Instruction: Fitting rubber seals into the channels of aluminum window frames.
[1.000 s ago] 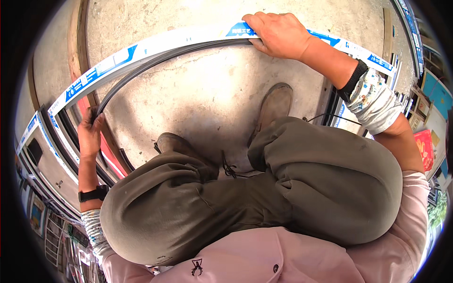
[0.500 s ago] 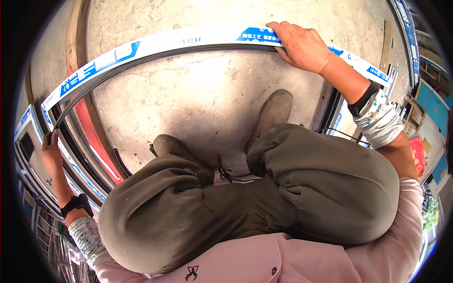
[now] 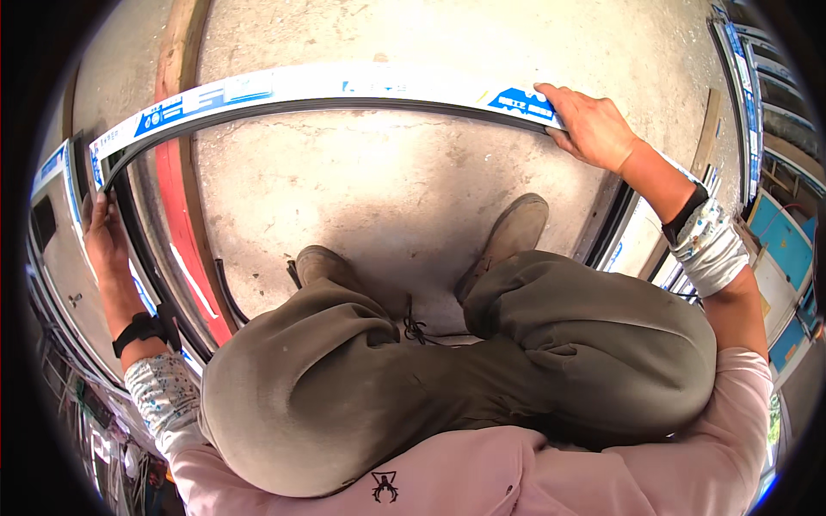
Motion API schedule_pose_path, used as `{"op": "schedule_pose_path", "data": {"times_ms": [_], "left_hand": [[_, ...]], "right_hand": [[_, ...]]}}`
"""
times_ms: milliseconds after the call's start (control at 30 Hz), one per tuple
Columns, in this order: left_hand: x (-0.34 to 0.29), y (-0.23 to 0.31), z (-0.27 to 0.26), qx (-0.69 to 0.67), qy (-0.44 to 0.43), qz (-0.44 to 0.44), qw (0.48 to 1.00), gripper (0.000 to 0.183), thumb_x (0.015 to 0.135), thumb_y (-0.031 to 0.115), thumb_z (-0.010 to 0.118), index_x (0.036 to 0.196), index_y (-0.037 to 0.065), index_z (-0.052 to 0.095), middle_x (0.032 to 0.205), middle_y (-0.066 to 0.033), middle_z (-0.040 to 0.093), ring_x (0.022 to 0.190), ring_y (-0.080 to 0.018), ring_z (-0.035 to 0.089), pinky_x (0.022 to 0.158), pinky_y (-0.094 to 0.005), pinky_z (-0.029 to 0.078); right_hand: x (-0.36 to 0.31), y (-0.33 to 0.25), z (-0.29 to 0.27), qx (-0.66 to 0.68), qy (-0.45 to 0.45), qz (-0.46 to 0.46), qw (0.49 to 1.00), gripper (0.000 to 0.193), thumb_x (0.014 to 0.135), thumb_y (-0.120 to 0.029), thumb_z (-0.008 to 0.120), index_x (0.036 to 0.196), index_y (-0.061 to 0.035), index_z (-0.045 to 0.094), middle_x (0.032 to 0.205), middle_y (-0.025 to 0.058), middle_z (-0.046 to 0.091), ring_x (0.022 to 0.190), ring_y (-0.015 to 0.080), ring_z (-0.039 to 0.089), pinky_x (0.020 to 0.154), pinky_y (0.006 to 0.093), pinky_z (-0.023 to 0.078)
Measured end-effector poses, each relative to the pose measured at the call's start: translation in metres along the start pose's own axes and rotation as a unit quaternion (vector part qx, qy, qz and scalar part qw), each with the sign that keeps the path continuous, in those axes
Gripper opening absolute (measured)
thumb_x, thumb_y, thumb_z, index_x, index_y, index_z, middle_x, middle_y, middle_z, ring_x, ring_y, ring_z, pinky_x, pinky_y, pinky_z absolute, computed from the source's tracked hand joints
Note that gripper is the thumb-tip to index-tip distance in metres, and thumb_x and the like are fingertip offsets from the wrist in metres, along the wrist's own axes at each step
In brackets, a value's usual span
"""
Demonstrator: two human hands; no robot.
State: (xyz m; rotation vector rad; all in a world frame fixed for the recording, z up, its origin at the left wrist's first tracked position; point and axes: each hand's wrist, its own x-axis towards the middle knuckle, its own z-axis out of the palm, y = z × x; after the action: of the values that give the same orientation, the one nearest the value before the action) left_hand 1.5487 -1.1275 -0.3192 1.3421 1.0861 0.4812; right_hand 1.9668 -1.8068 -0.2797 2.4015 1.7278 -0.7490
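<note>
A long bar of a metal window or door frame (image 3: 301, 86), wrapped in white and blue film, stretches across in front of me. Along its near edge runs a black rubber strip (image 3: 344, 103), which curves away from the bar at the left corner. My left hand (image 3: 105, 241) is closed beside that corner, its fingertips pinching the strip's bent part. Toward the right end, my right hand (image 3: 595, 127) grips the bar, thumb on the near side and fingers over the top. The bar's underside is hidden.
Concrete floor (image 3: 387, 189) lies under the frame, between my shoes (image 3: 516, 225). A red-painted wooden beam (image 3: 181, 198) passes beneath the frame on the left. More film-wrapped frames (image 3: 744, 95) stand at the far right and along the left. A blue panel (image 3: 781, 236) is at the right.
My left hand has moved up toward the frame's left corner, and the strip's loose part looks shorter. The bar and my right hand sit lower and farther right in view.
</note>
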Motion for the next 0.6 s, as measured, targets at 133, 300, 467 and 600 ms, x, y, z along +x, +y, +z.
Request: {"op": "schedule_pose_path", "data": {"times_ms": [133,300,467,600], "left_hand": [[-0.03,0.002,0.052,-0.047,0.057,0.019,0.997,0.064,0.089,-0.004,0.065,0.143,-0.005,0.031,0.107,-0.0146,0.061,0.088,-0.0228,0.065,0.066,-0.0236,0.05],[-0.038,0.01,0.055,-0.122,0.105,0.034,0.986,0.062,0.086,-0.007,0.068,0.138,-0.006,0.034,0.102,-0.0152,0.062,0.081,-0.0239,0.066,0.064,-0.0253,0.051],[-0.047,-0.003,0.091,-0.25,0.125,0.025,0.96,0.044,0.087,-0.008,0.066,0.125,-0.007,0.044,0.099,-0.0148,0.062,0.08,-0.0241,0.066,0.061,-0.0244,0.05],[-0.054,0.0,0.099,-0.277,0.183,0.031,0.943,0.012,0.093,-0.002,0.061,0.104,-0.006,0.057,0.095,-0.014,0.063,0.082,-0.0196,0.063,0.059,-0.02,0.048]], "right_hand": [[0.039,-0.026,-0.028,-0.012,-0.022,-0.034,0.999,0.061,0.086,-0.023,0.068,0.137,-0.0064,0.039,0.104,0.0138,0.065,0.089,0.0294,0.067,0.071,0.0396,0.055],[0.155,-0.115,-0.072,-0.009,-0.015,-0.125,0.992,0.064,0.086,-0.023,0.067,0.14,-0.0054,0.036,0.107,0.016,0.064,0.092,0.0319,0.066,0.078,0.0429,0.054],[0.244,-0.204,-0.084,0.025,0.064,-0.103,0.992,0.056,0.088,-0.024,0.063,0.135,-0.0038,0.039,0.109,0.0184,0.064,0.096,0.0357,0.066,0.082,0.0454,0.053],[0.284,-0.246,-0.091,0.03,0.094,-0.099,0.99,0.061,0.088,-0.026,0.062,0.141,-0.0075,0.036,0.115,0.0204,0.063,0.101,0.0368,0.065,0.086,0.0456,0.053]]}}
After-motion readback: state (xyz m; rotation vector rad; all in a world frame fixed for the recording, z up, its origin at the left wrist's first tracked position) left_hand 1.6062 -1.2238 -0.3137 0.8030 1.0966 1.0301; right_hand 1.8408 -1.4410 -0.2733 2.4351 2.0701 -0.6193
